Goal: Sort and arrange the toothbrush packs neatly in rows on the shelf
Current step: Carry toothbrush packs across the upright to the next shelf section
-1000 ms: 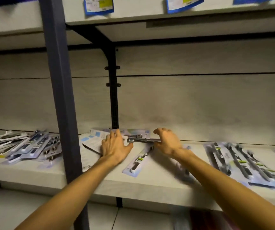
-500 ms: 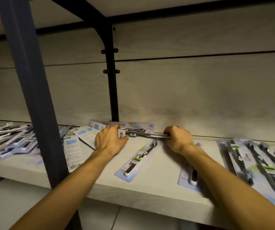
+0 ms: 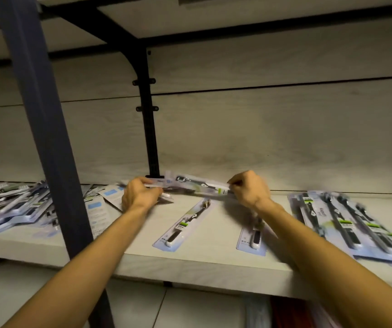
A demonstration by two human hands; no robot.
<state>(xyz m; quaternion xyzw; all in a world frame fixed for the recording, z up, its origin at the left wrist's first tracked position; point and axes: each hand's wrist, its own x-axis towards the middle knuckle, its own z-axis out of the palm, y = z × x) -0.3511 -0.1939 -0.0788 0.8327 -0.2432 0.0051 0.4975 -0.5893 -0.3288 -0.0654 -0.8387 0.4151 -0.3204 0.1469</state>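
A toothbrush pack (image 3: pixel 197 185) lies crosswise near the shelf's back wall, lifted a little off the shelf (image 3: pixel 214 254). My left hand (image 3: pixel 139 196) grips its left end and my right hand (image 3: pixel 249 189) pinches its right end. Below it a single pack (image 3: pixel 183 224) lies slanted on the shelf. Another single pack (image 3: pixel 253 235) is partly hidden under my right forearm. A row of several packs (image 3: pixel 346 223) lies side by side at the right. A loose heap of packs (image 3: pixel 20 204) covers the left part, with face-down packs (image 3: pixel 97 209) beside my left hand.
A blue-grey upright post (image 3: pixel 41 129) stands in front at the left and hides part of the heap. A black bracket (image 3: pixel 149 119) runs up the back wall behind the held pack. An upper shelf board hangs overhead. Floor tiles show below.
Both hands have raised the crosswise pack slightly off the shelf and spread wider along it. The camera has moved closer and lower; the image is blurred by motion.
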